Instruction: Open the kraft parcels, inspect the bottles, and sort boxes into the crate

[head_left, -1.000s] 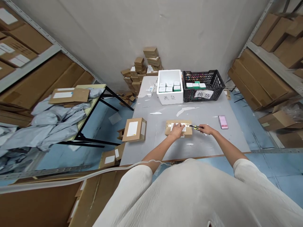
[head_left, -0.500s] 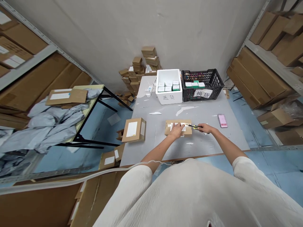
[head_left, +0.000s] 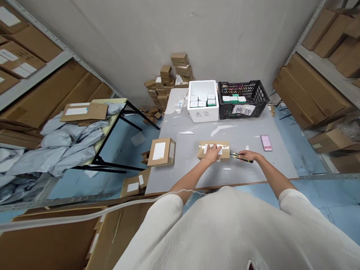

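A small taped cardboard box (head_left: 225, 153) with a white label lies on the grey table (head_left: 185, 150). My left hand (head_left: 212, 153) rests on top of the box, fingers spread over the label. Just right of the box, my right hand (head_left: 248, 155) is closed round a black and yellow utility knife (head_left: 242, 158). The knife's tip points left, at the box's right end. Further left on the table sits another cardboard box (head_left: 159, 150) with a white label.
A white foam box (head_left: 203, 114) and a black crate (head_left: 244, 111) holding small boxes stand at the table's back. A pink phone (head_left: 266, 143) lies right. Grey bags (head_left: 67, 138) cover a side table; a white cable crosses my left arm.
My right hand and the knife have moved right, so the blade is off the box top and by its right end. My left hand stays on the box. The view has shifted slightly.
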The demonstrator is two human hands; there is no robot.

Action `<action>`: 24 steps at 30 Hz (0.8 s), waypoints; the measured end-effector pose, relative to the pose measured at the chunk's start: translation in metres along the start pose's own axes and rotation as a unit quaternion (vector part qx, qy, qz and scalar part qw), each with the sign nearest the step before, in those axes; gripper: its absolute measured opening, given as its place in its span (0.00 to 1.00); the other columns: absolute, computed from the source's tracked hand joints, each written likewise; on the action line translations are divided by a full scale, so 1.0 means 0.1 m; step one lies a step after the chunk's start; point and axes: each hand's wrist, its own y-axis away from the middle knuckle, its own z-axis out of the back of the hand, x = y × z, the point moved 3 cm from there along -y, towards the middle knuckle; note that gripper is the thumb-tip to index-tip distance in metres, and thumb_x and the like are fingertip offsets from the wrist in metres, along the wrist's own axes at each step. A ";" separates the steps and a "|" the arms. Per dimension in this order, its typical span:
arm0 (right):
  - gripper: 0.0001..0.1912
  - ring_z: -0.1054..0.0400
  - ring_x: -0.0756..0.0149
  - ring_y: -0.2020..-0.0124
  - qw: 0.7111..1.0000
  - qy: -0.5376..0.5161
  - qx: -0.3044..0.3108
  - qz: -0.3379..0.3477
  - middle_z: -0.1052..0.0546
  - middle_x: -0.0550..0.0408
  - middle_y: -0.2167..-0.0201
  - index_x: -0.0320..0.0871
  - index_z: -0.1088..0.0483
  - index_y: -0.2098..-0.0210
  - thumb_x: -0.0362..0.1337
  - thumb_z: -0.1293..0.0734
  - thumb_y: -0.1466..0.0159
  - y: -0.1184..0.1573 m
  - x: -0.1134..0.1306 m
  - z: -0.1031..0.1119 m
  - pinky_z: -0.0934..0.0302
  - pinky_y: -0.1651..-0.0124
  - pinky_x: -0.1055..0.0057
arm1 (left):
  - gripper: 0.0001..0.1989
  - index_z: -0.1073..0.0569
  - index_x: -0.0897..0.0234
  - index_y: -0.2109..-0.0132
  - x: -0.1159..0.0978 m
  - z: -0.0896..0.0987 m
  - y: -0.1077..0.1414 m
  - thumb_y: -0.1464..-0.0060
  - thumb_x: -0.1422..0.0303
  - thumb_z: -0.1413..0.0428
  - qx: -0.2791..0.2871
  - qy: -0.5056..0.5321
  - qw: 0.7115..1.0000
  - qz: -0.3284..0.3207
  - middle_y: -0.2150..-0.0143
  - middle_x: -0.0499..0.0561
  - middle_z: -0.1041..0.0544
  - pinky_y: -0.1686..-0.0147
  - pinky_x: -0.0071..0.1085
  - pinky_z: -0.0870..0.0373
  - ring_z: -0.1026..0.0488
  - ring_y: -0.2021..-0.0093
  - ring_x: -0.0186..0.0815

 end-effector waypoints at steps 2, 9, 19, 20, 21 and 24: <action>0.24 0.28 0.67 0.70 0.999 -0.042 0.006 0.006 0.22 0.56 0.71 0.46 0.28 0.63 0.61 0.28 0.34 -0.04 -0.01 -0.03 0.36 0.69 0.75 | 0.37 0.35 0.55 0.31 0.01 -0.01 -0.02 0.44 0.67 0.30 0.004 -0.004 1.000 -0.005 0.37 0.60 0.29 0.24 0.57 0.54 0.26 0.36 0.54; 0.24 0.25 0.66 0.68 0.985 -0.152 -0.081 -0.004 0.17 0.50 0.62 0.46 0.33 0.60 0.61 0.31 0.30 -0.01 0.00 0.04 0.33 0.65 0.73 | 0.42 0.40 0.55 0.26 0.06 0.03 -0.01 0.43 0.62 0.32 -0.028 0.015 0.999 -0.025 0.29 0.62 0.35 0.27 0.48 0.44 0.30 0.32 0.54; 0.19 0.24 0.58 0.54 0.980 0.014 -0.185 0.070 0.17 0.51 0.51 0.49 0.26 0.46 0.51 0.41 0.23 0.22 0.10 -0.04 0.32 0.50 0.66 | 0.23 0.34 0.58 0.32 -0.05 0.21 -0.31 0.31 0.69 0.46 -0.055 -0.002 0.998 0.033 0.33 0.62 0.29 0.37 0.46 0.36 0.29 0.36 0.53; 0.18 0.25 0.57 0.50 0.977 0.042 -0.195 0.081 0.18 0.50 0.47 0.50 0.25 0.44 0.50 0.39 0.23 0.24 0.12 -0.05 0.33 0.47 0.65 | 0.23 0.34 0.57 0.32 -0.05 0.21 -0.32 0.32 0.69 0.46 -0.055 -0.009 0.998 0.027 0.33 0.62 0.29 0.37 0.47 0.37 0.30 0.36 0.53; 0.17 0.25 0.55 0.48 0.973 0.068 -0.202 0.091 0.18 0.49 0.45 0.50 0.25 0.43 0.49 0.37 0.24 0.25 0.14 -0.05 0.33 0.45 0.64 | 0.24 0.34 0.57 0.32 -0.04 0.21 -0.33 0.33 0.69 0.45 -0.055 -0.014 0.998 0.020 0.34 0.61 0.28 0.37 0.47 0.37 0.31 0.35 0.53; 0.17 0.26 0.53 0.45 0.966 0.124 -0.202 0.102 0.20 0.47 0.43 0.51 0.24 0.41 0.46 0.34 0.26 0.26 0.18 -0.08 0.34 0.43 0.63 | 0.25 0.32 0.57 0.33 -0.04 0.21 -0.34 0.35 0.69 0.44 -0.056 -0.014 0.998 -0.008 0.37 0.63 0.26 0.35 0.50 0.40 0.32 0.35 0.55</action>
